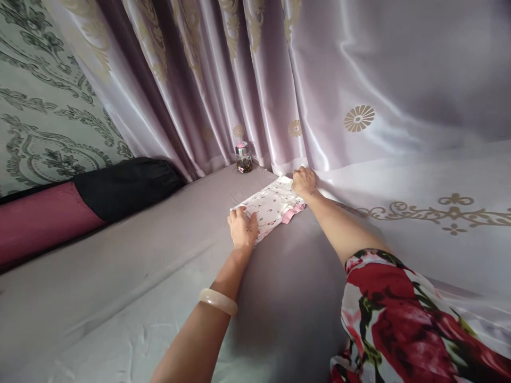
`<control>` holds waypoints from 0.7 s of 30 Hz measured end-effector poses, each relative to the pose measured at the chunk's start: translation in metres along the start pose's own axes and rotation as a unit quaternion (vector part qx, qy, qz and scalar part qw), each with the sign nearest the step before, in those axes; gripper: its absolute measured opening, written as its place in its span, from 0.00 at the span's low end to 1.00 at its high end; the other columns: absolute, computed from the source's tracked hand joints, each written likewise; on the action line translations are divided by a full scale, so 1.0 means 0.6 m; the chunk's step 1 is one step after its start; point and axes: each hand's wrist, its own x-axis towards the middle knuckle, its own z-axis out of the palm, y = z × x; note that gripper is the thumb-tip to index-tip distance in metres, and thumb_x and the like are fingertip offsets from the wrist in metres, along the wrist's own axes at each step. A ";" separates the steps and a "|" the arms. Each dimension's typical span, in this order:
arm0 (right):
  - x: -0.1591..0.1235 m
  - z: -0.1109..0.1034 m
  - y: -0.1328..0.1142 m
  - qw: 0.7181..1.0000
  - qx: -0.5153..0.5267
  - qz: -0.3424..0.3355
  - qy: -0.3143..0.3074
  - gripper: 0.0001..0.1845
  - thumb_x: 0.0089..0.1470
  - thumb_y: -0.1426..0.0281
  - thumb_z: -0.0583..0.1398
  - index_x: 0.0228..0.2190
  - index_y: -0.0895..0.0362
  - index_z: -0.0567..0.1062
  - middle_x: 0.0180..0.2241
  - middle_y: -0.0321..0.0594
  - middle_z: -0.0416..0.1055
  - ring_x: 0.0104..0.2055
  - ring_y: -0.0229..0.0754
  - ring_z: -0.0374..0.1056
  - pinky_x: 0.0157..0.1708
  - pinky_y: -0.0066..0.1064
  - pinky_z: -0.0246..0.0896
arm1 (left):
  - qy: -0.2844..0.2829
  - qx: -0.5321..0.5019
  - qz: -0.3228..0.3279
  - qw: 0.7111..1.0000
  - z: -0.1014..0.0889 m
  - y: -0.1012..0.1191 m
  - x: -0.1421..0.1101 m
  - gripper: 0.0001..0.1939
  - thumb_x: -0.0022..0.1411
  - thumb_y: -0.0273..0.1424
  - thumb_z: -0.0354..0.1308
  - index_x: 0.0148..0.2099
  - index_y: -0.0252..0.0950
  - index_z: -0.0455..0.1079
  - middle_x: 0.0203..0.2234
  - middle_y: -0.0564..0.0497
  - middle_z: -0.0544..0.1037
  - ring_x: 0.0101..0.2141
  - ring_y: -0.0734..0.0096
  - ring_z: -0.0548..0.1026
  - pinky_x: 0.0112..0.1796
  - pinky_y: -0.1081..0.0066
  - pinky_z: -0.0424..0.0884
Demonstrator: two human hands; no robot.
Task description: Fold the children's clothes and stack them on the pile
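A small white cloth with tiny printed pictures and a pink strip on its side [267, 205] lies flat on a bed with a smooth grey-purple sheet [167, 255]. It is near the bed's far corner, with one end close to the right edge, where a shiny pale purple curtain with gold shapes [255, 96] hangs down.

The left hand [242, 229] is on the cloth's left end. Its grip is partly open, with bent fingers on the cloth and the thumb out to the side. A thick, cream, shiny ring bracelet [218, 302] is around the left arm.

The right hand [304, 182] is at the other end, next to the curtain. Its grip is curled in tight on the cloth, but the fingertips are hidden. A red, white and black flowery sleeve [387, 298] covers part of that arm.

A little clear jar with a silver and pink lid and dark bits inside [243, 158] stands up in the far corner. A long dark red and black bag [88, 197] lies along the left edge, by a green wall with dark leaf patterns [43, 101].
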 end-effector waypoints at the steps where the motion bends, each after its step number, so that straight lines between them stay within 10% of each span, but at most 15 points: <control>1: -0.001 0.003 -0.004 1.000 0.003 -0.008 -0.001 0.20 0.58 0.75 0.54 0.51 0.63 0.73 0.53 0.56 0.68 0.56 0.54 0.62 0.54 0.40 0.53 | 0.000 0.016 0.044 0.999 0.003 -0.002 -0.003 0.17 0.63 0.34 0.55 0.52 0.34 0.69 0.50 0.37 0.73 0.53 0.51 0.69 0.54 0.56 0.64; 5: -0.007 0.019 -0.020 0.995 0.045 -0.080 -0.030 0.21 0.64 0.68 0.48 0.53 0.59 0.72 0.56 0.52 0.68 0.58 0.52 0.60 0.58 0.43 0.50 | -0.061 0.048 0.154 0.985 0.016 -0.013 -0.015 0.21 0.67 0.37 0.49 0.58 0.37 0.68 0.61 0.39 0.67 0.63 0.49 0.59 0.62 0.51 0.55; 12: -0.010 0.065 -0.031 0.989 0.071 -0.070 -0.108 0.29 0.68 0.60 0.38 0.64 0.55 0.59 0.69 0.46 0.48 0.70 0.52 0.40 0.65 0.57 0.35 | -0.137 0.130 0.146 0.971 0.020 -0.014 -0.029 0.26 0.70 0.39 0.45 0.66 0.36 0.63 0.67 0.38 0.58 0.67 0.48 0.52 0.65 0.49 0.49; 21: -0.012 0.077 -0.030 0.990 0.073 -0.066 -0.103 0.31 0.67 0.59 0.36 0.63 0.54 0.61 0.70 0.42 0.47 0.69 0.53 0.44 0.65 0.60 0.34 | -0.138 0.181 0.138 0.964 0.014 -0.010 -0.032 0.26 0.71 0.40 0.44 0.67 0.39 0.60 0.68 0.43 0.57 0.68 0.54 0.52 0.65 0.52 0.50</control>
